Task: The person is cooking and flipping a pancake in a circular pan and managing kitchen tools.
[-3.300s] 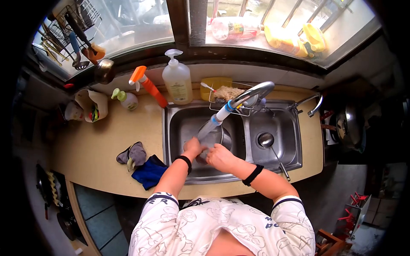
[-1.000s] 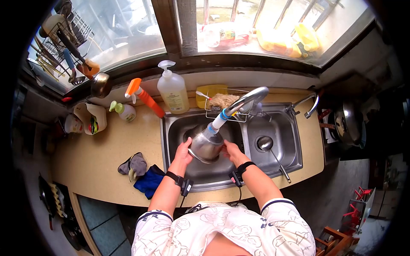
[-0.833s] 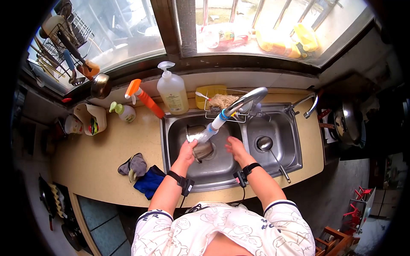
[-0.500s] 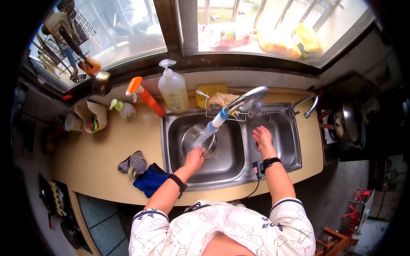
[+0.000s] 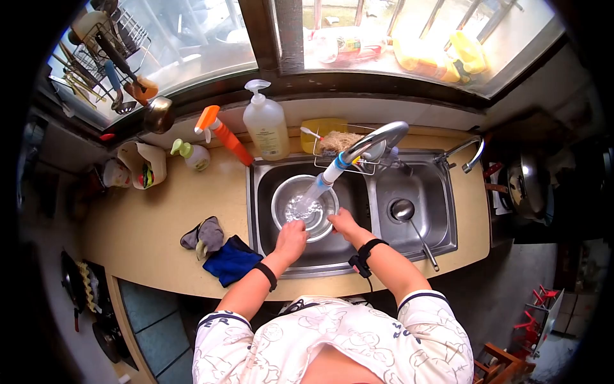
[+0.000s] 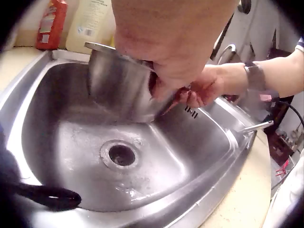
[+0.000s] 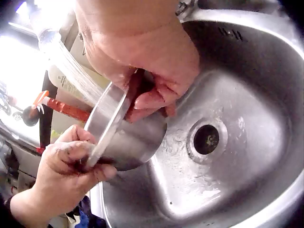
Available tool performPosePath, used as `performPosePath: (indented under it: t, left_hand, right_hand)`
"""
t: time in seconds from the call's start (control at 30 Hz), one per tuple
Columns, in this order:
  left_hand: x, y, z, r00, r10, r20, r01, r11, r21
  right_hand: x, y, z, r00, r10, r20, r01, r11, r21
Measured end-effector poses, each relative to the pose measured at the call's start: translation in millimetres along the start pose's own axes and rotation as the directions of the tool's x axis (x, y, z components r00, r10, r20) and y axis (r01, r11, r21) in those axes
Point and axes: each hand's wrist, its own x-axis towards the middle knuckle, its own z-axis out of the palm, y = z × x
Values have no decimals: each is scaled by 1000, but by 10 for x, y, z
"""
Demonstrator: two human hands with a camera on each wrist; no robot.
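A round stainless steel pot (image 5: 279, 203) is held in the left sink basin (image 5: 345, 249), under water running from the faucet (image 5: 332, 171). Water swirls inside it. My left hand (image 5: 292, 240) grips the rim at the near side, thumb and fingers on either side of the wall. At the right side of the rim, my right hand (image 5: 344, 223) pinches the edge. In the right wrist view the pot (image 7: 147, 137) hangs above the basin floor, with the drain (image 7: 206, 139) uncovered beside it. The left wrist view shows its outer wall (image 6: 118, 88), partly hidden by my left hand.
A ladle (image 5: 403, 210) lies in the right basin, its handle over the front edge. Grey and blue cloths (image 5: 231, 261) lie left of the sink. Behind stand a pump bottle (image 5: 267, 125), an orange spray bottle (image 5: 231, 142) and a wire rack (image 5: 345, 146) with a scrubber.
The pot was turned over and tipped in the stream; now it is open side up with water in it. My right hand, over the right basin half a second ago, is back on the rim.
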Motion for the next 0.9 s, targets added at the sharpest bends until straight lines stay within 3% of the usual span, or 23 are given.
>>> performPosePath:
  t: [0.1,0.17,0.2,0.23,0.3,0.33,0.37,0.4,0.43,0.47,0.6,0.67,0.7,0.77,0.83,0.9]
  left_hand:
    - [-32,82,-291,996,-79,30,79,997,-13]
    - [-101,30,-322,942,-163,-294,148,986,-72]
    - [-136,-50,-243,893,-205,-401,209,977,-34]
    - [-154,-95,-160,891,-205,-404,209,977,-34]
    - [-166,-172,-8,653,-596,-467,413,798,-440]
    - [-144,-234,45,635,-715,-294,501,670,-548]
    - [-158,-272,98,633,-715,-297,499,670,-549]
    - [-135,-223,-26,605,-772,194,500,179,-847]
    - [-114,-190,-96,592,-517,618,480,-389,-786]
    - [-95,-197,-24,572,-498,652,467,-456,-758]
    - [-60,-86,-122,550,-485,679,481,-480,-733]
    - [-85,-169,-54,528,-481,699,500,-489,-715]
    - [-81,-197,-58,507,-478,717,516,-498,-697]
    - [-58,-220,-47,475,-494,729,542,-488,-684]
    - [-33,-289,136,546,-604,580,607,-192,-771]
    - [22,-302,321,510,-662,549,618,-162,-769]
  right_hand:
    - [-40,-67,95,991,-84,-101,98,985,140]
    - [34,-6,92,978,-168,-122,190,959,210]
    - [16,-34,91,978,-170,-120,192,959,208]
    - [-23,-85,83,980,-149,-129,173,964,202]
    - [-27,-95,71,982,-130,-139,155,968,195]
    - [18,-51,64,987,-87,-139,112,977,183]
    - [48,-22,58,989,-44,-138,68,983,171]
    - [53,-6,77,989,-48,-138,71,983,168]
    - [55,15,115,989,-70,-131,96,974,205]
    - [67,24,128,988,-93,-125,122,962,244]
    - [102,49,72,991,-55,-124,79,978,194]
    - [24,3,50,942,-235,-240,210,970,-125]
    - [2,-16,31,941,-239,-240,215,969,-124]
    - [-59,-14,3,915,-260,-309,133,916,-377]
    - [-254,-175,56,911,-200,-362,70,937,-341]
    - [-427,-303,87,819,-329,-470,66,868,-492]
